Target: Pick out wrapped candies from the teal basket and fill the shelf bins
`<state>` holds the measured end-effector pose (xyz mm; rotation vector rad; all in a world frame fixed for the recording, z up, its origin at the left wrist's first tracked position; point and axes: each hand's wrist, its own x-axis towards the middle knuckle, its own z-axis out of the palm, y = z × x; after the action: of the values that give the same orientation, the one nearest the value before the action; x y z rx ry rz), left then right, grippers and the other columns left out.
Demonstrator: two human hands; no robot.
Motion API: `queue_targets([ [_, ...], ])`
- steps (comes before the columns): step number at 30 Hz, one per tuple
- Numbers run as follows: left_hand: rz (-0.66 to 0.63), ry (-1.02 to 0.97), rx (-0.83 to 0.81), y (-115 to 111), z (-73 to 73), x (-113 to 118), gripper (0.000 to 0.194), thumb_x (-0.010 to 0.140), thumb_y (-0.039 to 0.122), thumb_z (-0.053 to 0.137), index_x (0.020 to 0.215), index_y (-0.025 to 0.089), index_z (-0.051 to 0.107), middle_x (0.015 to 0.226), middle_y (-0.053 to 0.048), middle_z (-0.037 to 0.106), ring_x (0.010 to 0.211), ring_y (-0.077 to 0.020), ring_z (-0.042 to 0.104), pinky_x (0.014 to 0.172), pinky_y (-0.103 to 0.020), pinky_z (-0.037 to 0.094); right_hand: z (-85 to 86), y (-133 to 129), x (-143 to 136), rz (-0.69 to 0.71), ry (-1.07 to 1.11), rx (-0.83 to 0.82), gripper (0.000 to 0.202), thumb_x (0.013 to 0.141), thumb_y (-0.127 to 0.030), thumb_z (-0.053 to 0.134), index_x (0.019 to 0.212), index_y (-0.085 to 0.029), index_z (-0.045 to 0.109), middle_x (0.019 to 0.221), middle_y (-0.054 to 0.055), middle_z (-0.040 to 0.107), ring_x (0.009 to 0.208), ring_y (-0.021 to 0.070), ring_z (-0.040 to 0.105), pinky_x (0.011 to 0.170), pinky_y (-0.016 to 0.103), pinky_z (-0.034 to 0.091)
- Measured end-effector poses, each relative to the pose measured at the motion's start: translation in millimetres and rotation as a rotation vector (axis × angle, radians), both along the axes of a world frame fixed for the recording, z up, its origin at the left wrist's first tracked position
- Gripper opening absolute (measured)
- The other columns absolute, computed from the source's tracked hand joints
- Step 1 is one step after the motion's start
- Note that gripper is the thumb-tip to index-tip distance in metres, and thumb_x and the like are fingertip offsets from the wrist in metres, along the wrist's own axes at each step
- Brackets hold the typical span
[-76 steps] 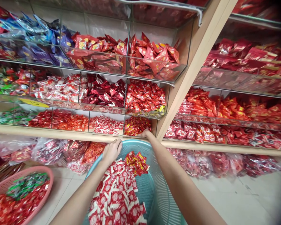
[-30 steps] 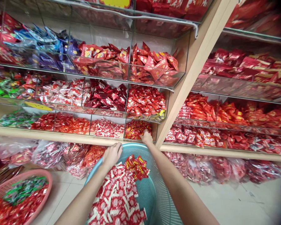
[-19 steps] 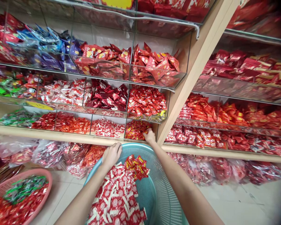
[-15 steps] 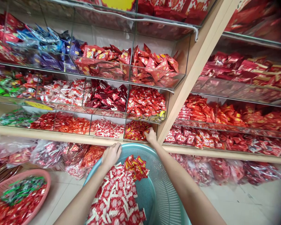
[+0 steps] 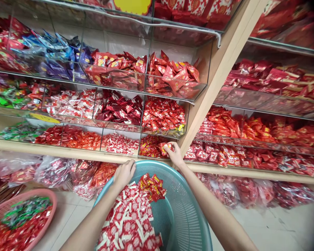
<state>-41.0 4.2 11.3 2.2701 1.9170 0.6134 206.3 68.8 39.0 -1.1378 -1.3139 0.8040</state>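
Note:
My left hand (image 5: pixel 124 173) is closed over the far left rim of a teal plastic basket (image 5: pixel 191 195). Inside the basket lie many red-and-white candy packets (image 5: pixel 128 223), with a small heap of red-and-gold packets (image 5: pixel 153 187) on their far side. Just beyond the rim, my right hand (image 5: pixel 175 153) pinches a red candy packet (image 5: pixel 165 149); whether more than one is in its fingers I cannot tell. Behind that hand is the bottom shelf bin, holding red-and-yellow candies (image 5: pixel 148 146).
Tiers of clear-fronted bins hold wrapped sweets, among them dark red packets (image 5: pixel 120 106) and red packets (image 5: pixel 163 113). A wooden post (image 5: pixel 211 94) divides the shelving. Filled plastic bags (image 5: pixel 52 170) sit below. A pink basket (image 5: pixel 53 205) stands on the floor at left.
My right hand has drawn out of the bottom bin, slightly to the right, and a red candy packet now shows in its fingers. My left hand stays on the rim.

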Motion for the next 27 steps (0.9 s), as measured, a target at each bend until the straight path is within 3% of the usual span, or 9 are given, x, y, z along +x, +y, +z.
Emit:
queue_targets([
  [5,0.006,-0.12,-0.016,5,-3.8,-3,0.034,0.087,0.042,0.031,0.102,0.025,0.056,0.094,-0.004,0.066,0.08,-0.0192,0.061,0.069,-0.028,0.041,-8.0,-57,-12,0.238,0.078,-0.091,0.035,0.074,-0.042,0.061,0.098,-0.023,0.045,0.076,-0.003,0.05,0.053,0.0084,0.042,0.045,0.021,0.035],
  [10,-0.205,-0.515,0.187,6,-2.4,10,0.03,0.087,0.035,0.037,0.099,0.02,0.06,0.104,-0.006,0.062,0.1,-0.0181,0.054,0.088,-0.03,0.04,-12.1,-84,-16,0.388,-0.021,-0.122,0.032,0.076,-0.041,0.059,0.1,-0.023,0.046,0.078,-0.003,0.051,0.062,0.0102,0.046,0.054,0.023,0.039],
  [14,-0.335,-0.81,-0.136,-2,-1.5,32,0.032,0.084,0.042,0.041,0.088,0.017,0.062,0.078,-0.002,0.064,0.07,-0.013,0.057,0.064,-0.023,0.045,-21.7,-91,-17,0.413,-0.044,-0.098,0.028,0.076,-0.038,0.06,0.097,-0.023,0.047,0.084,-0.002,0.053,0.074,0.0128,0.05,0.067,0.026,0.041],
  [18,-0.371,-0.939,-0.397,-6,-2.2,45,0.032,0.077,0.046,0.051,0.082,0.016,0.06,0.067,0.001,0.06,0.057,-0.0094,0.052,0.053,-0.021,0.042,-38.8,-93,-20,0.454,0.021,-0.198,0.03,0.077,-0.041,0.059,0.098,-0.024,0.045,0.075,-0.003,0.05,0.059,0.0099,0.045,0.053,0.023,0.038],
  [21,-0.315,-1.043,-0.478,-5,-4.4,47,0.035,0.071,0.043,0.06,0.091,0.015,0.06,0.069,0.001,0.06,0.059,-0.0098,0.054,0.053,-0.02,0.043,-47.0,-93,-22,0.471,0.072,-0.252,0.034,0.078,-0.043,0.058,0.101,-0.025,0.043,0.07,-0.005,0.047,0.05,0.0082,0.04,0.046,0.021,0.033],
  [27,-0.226,-1.09,-0.445,-3,-6.5,49,0.031,0.066,0.04,0.063,0.084,0.014,0.062,0.069,0.0,0.062,0.057,-0.0091,0.052,0.052,-0.021,0.042,-51.6,-93,-24,0.463,0.096,-0.275,0.035,0.078,-0.044,0.058,0.104,-0.025,0.043,0.071,-0.005,0.05,0.05,0.0074,0.042,0.046,0.021,0.032],
])
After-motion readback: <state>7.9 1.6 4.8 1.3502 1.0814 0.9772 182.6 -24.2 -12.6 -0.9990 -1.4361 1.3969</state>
